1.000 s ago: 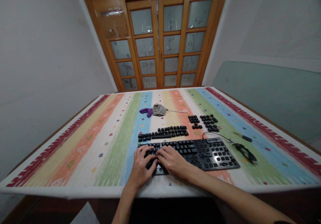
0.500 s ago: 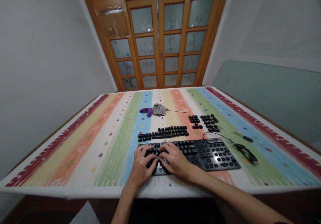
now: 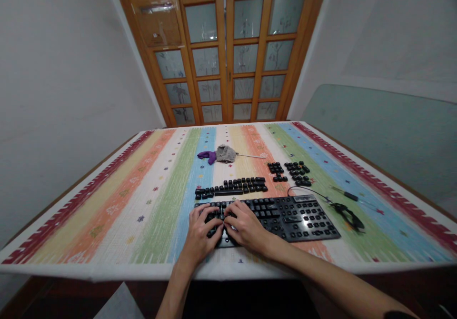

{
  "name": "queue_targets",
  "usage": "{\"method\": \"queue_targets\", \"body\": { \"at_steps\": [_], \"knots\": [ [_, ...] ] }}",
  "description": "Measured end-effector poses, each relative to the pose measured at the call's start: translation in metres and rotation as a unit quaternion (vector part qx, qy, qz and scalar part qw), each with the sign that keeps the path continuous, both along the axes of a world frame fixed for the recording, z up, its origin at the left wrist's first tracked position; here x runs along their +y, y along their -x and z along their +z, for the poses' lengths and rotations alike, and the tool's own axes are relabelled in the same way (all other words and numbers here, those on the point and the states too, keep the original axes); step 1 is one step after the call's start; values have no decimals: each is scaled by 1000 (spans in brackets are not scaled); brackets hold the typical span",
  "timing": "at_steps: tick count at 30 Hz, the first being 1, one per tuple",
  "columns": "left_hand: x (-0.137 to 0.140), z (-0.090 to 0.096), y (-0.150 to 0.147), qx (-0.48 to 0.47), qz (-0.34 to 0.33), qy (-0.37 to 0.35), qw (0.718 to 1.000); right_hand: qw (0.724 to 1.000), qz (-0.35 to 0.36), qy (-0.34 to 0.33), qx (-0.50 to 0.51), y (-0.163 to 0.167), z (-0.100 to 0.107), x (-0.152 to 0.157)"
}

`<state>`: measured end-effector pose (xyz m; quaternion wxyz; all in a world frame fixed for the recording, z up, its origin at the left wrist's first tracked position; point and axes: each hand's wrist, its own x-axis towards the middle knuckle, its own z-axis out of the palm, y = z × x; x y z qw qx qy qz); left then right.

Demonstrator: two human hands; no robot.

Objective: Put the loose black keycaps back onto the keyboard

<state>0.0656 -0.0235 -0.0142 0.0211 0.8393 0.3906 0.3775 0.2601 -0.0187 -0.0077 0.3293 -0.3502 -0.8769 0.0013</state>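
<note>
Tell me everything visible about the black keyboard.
The black keyboard lies flat on the striped tablecloth. It looks like glossy plastic; keycaps sit around its middle, while its right part appears mostly without them. A black cable leaves its far edge. The left hand and right hand touch its left end.

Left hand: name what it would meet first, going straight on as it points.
Beyond the keyboard beneath it, the left hand would likely meet the loose keycaps first, though depth is unclear.
</note>
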Motion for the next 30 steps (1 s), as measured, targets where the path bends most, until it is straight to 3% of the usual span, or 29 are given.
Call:
{"method": "queue_targets", "body": {
  "at_steps": [14,18,21,25,30],
  "knots": [
    [-5,-3,-3,0,-7,-15,1000,999,-21,11,-45,8,-2,-5],
    [-6,-3,-2,-11,-8,-35,999,999,3,28,-34,4,8,2],
    [-6,-4,-1,-15,-10,-42,999,999,16,40,-18,-4,23,19],
    [-4,-8,0,-12,-33,-65,997,998,-22,55,-4,-15,38,57],
    [-4,-10,-1,-5,-39,-67,997,989,-90,99,-67,-21,37,108]
  ]
}}
